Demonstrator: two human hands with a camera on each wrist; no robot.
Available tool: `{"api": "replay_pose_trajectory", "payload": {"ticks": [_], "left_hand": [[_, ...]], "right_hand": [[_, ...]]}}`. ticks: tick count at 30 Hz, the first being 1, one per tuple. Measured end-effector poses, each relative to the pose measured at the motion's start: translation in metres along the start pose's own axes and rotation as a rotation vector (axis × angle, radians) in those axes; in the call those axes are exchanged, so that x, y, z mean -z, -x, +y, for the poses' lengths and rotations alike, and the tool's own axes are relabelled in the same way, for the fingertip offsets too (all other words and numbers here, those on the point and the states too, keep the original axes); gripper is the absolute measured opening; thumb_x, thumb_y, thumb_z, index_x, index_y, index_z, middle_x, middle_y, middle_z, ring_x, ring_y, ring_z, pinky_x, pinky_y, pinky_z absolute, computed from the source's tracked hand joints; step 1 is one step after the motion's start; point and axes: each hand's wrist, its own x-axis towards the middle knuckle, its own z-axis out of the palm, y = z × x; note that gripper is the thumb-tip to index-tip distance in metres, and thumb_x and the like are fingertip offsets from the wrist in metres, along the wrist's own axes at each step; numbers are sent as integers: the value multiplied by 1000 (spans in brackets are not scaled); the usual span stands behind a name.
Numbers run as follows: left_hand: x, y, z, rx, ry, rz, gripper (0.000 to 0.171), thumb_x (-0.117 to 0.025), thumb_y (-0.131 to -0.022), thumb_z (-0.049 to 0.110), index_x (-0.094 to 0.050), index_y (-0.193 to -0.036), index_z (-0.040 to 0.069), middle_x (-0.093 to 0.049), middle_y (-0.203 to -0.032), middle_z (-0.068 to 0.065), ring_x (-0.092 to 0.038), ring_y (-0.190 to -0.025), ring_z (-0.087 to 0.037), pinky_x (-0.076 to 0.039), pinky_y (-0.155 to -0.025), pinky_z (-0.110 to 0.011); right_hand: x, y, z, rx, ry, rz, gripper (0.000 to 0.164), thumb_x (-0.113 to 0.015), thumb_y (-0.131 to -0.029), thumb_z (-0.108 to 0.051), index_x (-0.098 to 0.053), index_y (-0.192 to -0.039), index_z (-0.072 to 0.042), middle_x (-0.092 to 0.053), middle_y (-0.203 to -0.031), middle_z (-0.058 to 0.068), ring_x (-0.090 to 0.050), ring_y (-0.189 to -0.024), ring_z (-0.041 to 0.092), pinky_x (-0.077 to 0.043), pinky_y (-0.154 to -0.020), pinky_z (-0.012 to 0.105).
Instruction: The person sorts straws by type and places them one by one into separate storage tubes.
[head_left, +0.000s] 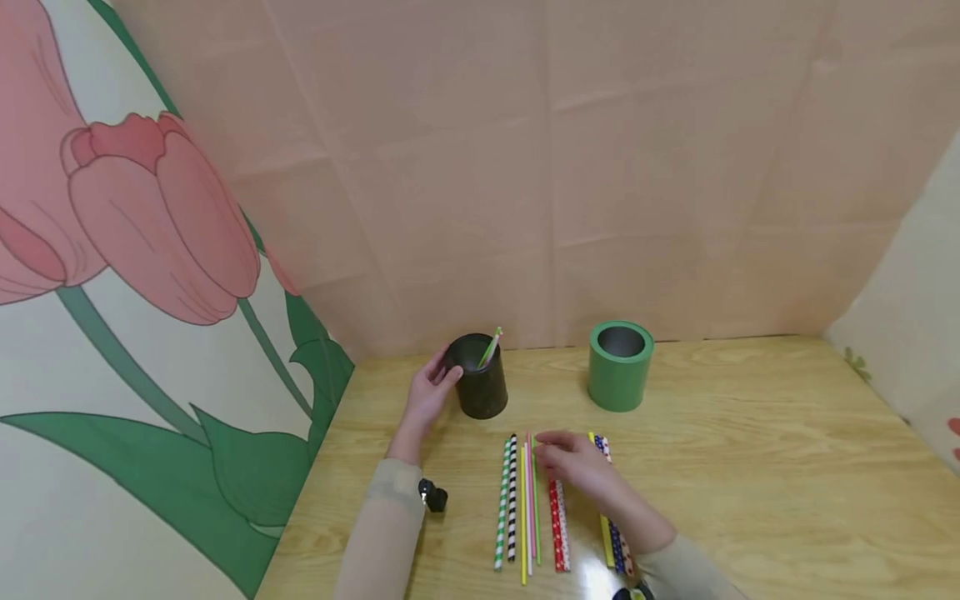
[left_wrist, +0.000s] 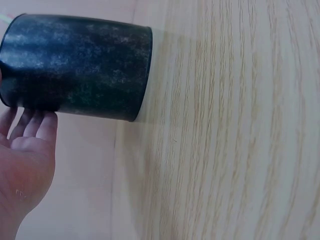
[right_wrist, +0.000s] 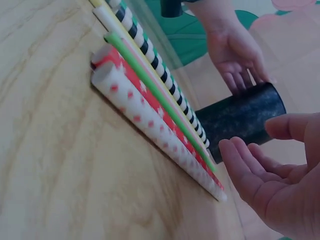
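A black cup (head_left: 482, 392) stands at the back of the table, with a few thin straws (head_left: 491, 348) leaning out of its mouth. My left hand (head_left: 430, 392) holds it from the left, thumb at the rim and fingers round its side; the left wrist view shows the cup (left_wrist: 80, 65) on its own against the wood. Several paper and plastic straws (head_left: 502, 508) lie lengthwise in front of it: striped, yellow, pink, green and red-patterned. Over the far ends of the green and red ones hovers my right hand (head_left: 573, 462), fingers loosely bent and nothing between them in the right wrist view.
To the right of the black cup stands a green cup (head_left: 617, 375) with a dark inside. More straws (head_left: 606, 542), yellow and blue-patterned, lie partly under the right forearm. Behind the wooden table (head_left: 750, 450) hangs a pinkish sheet (head_left: 585, 183); a tulip-painted wall (head_left: 165, 217) rises at left.
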Motion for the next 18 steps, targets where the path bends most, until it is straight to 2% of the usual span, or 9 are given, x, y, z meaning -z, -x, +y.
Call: {"api": "replay_pose_trajectory", "payload": {"ticks": [5, 8, 12, 18], "left_hand": [[-1, -1, 2, -9, 3, -8, 62, -69, -105, 6, -45, -161, 0, -41, -165, -24, -42, -150, -41, -41, -119, -43], [-1, -1, 3, -12, -4, -12, 61, -70, -105, 5, -45, -161, -1, -42, -164, -25, -42, -150, -41, -41, -119, -43], [-1, 0, 3, -22, -15, -8, 61, -70, -104, 5, -46, -160, -1, -43, -163, -25, -43, -149, -42, -43, -118, -42], [0, 1, -1, -56, -24, -3, 68, -76, -102, 19, -46, -159, -2, -42, -163, -29, -42, -148, -46, -45, -117, -40]], "right_hand": [[-5, -2, 6, 72, 6, -45, 46, -67, -99, 0, -54, -138, 19, -68, -126, 32, -70, -113, 39, -64, -90, 42], [-7, 0, 8, 92, 24, -41, 48, -69, -94, 7, -54, -138, 19, -69, -126, 32, -68, -117, 44, -63, -92, 41], [-9, -1, 9, 83, 81, 22, 47, -74, -88, 9, -61, -133, 15, -73, -120, 24, -71, -112, 39, -63, -92, 41], [-15, -3, 10, 69, 161, 109, 43, -81, -82, 7, -69, -123, 9, -75, -109, 14, -73, -99, 27, -64, -88, 41]]}}
